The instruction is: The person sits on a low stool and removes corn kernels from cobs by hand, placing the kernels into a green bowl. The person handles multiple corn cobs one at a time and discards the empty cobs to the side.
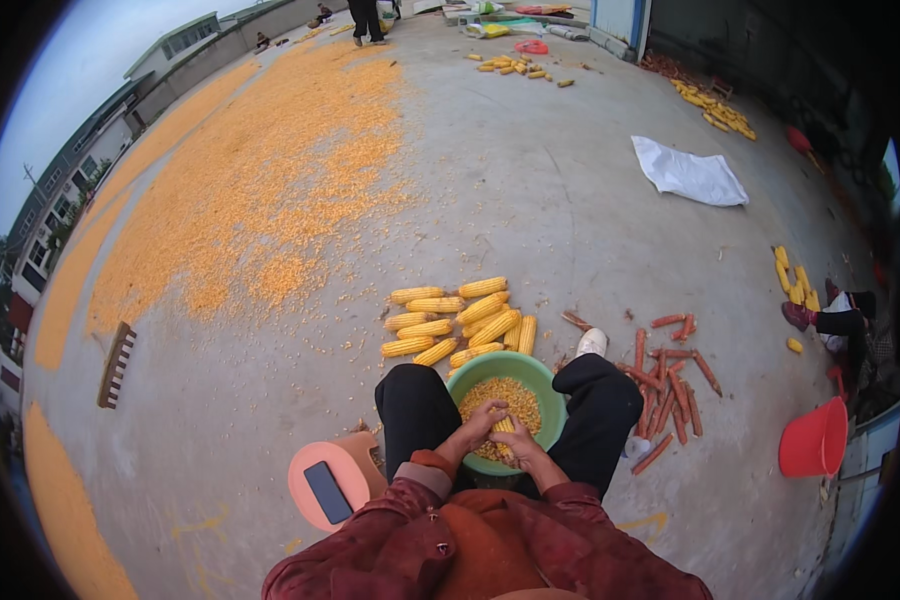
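Observation:
Between my knees stands a green plastic basin [554, 405] partly filled with loose corn kernels [511, 391]. Over it, my left hand [481, 424] and my right hand [523, 447] both grip one yellow corn cob [503, 425]. My fingers cover part of that cob, so how many kernels are off it cannot be told. Just beyond the basin lie several whole corn cobs [435, 304] on the concrete. To the right of my right leg is a loose heap of bare reddish cob cores [664, 390].
A pink plastic stool [312, 461] bearing a phone [328, 492] stands at my left. Kernels [270, 172] cover much of the ground ahead, with a wooden rake head [115, 366] nearby. A red bucket [814, 437], a seated person's leg [836, 321] and a white sack [690, 172] are rightward.

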A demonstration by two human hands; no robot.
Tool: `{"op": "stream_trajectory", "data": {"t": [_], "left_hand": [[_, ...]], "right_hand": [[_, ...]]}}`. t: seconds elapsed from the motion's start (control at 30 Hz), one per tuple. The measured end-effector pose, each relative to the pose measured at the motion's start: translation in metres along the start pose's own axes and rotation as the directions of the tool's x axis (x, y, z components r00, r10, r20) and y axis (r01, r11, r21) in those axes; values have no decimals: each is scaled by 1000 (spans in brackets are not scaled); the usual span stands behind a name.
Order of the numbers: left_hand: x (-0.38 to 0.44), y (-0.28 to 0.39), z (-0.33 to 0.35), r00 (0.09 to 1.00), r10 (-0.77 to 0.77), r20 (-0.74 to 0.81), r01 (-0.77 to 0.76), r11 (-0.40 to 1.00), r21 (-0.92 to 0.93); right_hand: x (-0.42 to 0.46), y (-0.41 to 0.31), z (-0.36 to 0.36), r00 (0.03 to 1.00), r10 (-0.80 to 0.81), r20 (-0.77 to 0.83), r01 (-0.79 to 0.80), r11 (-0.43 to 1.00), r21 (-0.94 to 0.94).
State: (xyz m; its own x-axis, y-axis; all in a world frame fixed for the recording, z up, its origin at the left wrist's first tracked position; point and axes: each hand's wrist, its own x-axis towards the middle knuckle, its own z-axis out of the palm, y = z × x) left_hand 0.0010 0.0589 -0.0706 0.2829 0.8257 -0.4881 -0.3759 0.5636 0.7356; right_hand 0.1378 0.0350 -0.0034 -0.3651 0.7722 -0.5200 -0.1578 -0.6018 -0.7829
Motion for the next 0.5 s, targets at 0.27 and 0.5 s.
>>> {"op": "stream_trajectory", "data": {"t": [0.27,0.5], "left_hand": [[6,-7,2,994,-31,-103,46,989,141],[19,-28,-8,961,199,-194,-104,905,413]], "right_hand": [[9,11,-10,995,98,30,-99,995,9],[9,12,-1,993,-28,-113,-5,957,-289]]}}
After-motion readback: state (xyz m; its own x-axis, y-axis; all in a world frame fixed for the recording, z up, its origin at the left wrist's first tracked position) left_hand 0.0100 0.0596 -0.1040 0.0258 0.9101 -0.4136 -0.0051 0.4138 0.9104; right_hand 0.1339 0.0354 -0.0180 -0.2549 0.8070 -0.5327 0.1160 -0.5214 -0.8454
